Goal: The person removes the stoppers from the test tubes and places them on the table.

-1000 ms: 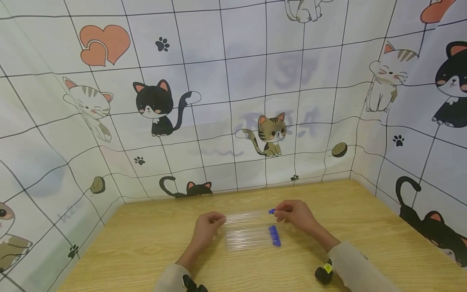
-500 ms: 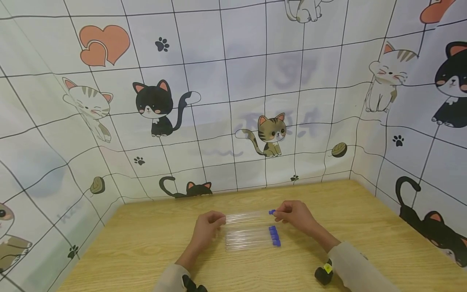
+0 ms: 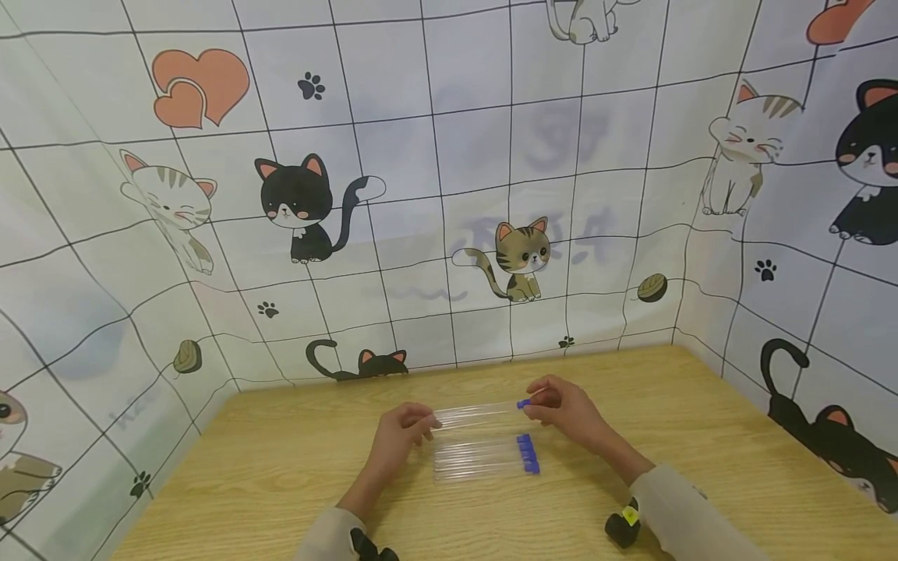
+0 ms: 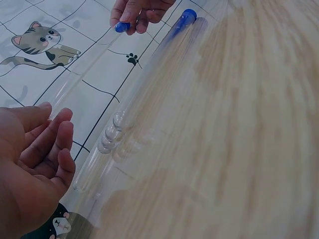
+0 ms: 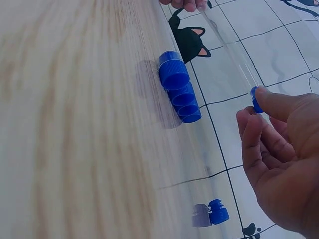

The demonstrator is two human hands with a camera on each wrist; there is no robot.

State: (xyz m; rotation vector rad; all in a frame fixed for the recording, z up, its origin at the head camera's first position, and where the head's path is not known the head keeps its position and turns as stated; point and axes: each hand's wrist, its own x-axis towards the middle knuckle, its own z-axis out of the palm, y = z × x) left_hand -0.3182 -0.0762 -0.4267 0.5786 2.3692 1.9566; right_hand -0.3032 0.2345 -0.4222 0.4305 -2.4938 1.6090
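A clear test tube [image 3: 477,414] is held above the wooden table between both hands. At its rounded end, my left hand [image 3: 401,436] pinches it with thumb and fingertips, the other fingers loosely bent in the left wrist view. My right hand [image 3: 571,413] grips the blue cap [image 5: 256,99] at the tube's other end between thumb and forefinger. Nearer to me, several clear tubes [image 3: 479,461] lie side by side on the table, their blue caps [image 3: 528,454] pointing right. A loose blue cap [image 5: 218,211] sits on the table beyond the row in the right wrist view.
The wooden table [image 3: 281,467] meets a white grid cloth [image 3: 477,156] with printed cats, at the back and both sides. A black wrist camera [image 3: 623,528] is strapped beside the right sleeve [image 3: 687,514].
Both hands have risen very slightly, the left also shifting a little to the right along the tube. The row of capped tubes has not moved.
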